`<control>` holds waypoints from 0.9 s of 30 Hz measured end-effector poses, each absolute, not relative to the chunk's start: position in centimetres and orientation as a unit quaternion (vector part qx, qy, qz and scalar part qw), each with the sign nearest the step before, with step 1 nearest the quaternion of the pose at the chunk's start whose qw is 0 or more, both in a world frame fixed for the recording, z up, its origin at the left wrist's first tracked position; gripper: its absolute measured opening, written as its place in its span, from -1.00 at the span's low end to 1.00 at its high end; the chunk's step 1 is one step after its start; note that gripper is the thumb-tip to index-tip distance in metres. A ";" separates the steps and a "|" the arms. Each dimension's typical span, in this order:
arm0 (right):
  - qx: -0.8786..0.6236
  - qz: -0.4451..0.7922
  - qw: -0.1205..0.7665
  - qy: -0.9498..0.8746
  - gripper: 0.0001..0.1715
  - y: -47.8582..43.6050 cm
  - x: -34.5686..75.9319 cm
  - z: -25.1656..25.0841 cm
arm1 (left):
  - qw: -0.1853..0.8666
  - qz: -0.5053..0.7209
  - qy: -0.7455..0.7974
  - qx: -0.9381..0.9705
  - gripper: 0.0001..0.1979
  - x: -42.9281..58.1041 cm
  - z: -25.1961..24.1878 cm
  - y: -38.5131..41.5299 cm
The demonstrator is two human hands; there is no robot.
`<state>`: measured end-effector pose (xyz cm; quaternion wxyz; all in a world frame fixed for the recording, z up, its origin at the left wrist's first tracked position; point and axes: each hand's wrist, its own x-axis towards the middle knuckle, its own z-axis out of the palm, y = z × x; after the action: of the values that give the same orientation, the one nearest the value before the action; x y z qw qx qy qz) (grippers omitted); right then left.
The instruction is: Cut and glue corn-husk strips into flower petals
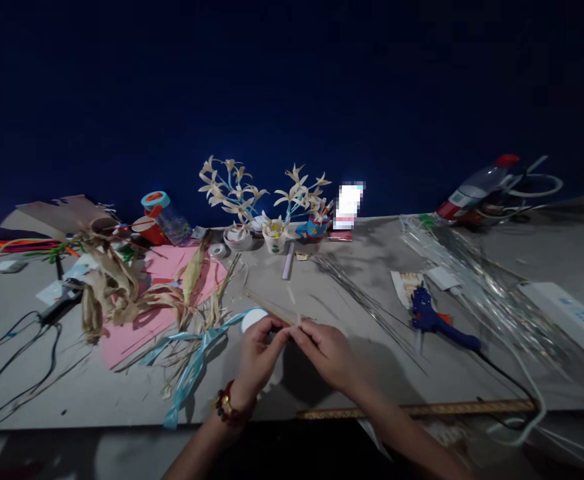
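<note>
My left hand, with a beaded bracelet at its wrist, and my right hand meet over the near middle of the table. Both are closed, thumbs and fingertips together, on a thin tan strip of dried husk. The strip slants away from the fingers to the upper left; its lower end is hidden in them. Just behind my left hand is a white round object. Shiny blue ribbon lies left of it, crossing dry husk scraps.
Pale flowers stand in small cups at the back, near a lit phone. Husks cover pink paper on the left. Thin wires, a blue glue gun and a power strip lie on the right.
</note>
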<state>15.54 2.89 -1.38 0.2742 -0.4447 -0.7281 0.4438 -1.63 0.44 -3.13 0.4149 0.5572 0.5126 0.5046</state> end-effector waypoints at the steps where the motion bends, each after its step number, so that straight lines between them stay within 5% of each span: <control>1: -0.443 0.460 0.277 -0.718 -0.47 2.9 15.5 -1.5 | 0.412 0.501 0.513 0.563 -0.82 -1.7 -3.1 0.4; 10: -0.298 0.825 0.253 -0.407 -0.44 3.4 16.0 -1.6 | 0.371 0.481 0.489 0.626 -0.82 -2.0 -2.9 0.4; 18: -0.383 0.705 0.303 -0.514 -0.35 3.5 16.2 -1.3 | 0.366 0.486 0.493 0.622 -0.82 -2.3 -2.7 0.6; 27: -0.310 0.810 0.289 -0.404 -0.44 3.1 15.9 -1.3 | 0.395 0.487 0.478 0.615 -0.81 -2.5 -3.6 0.5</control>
<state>15.87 3.11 -1.35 0.2887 -0.3105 -0.4044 0.8103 -2.51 0.54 -3.62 0.3954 0.6147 0.4777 0.4874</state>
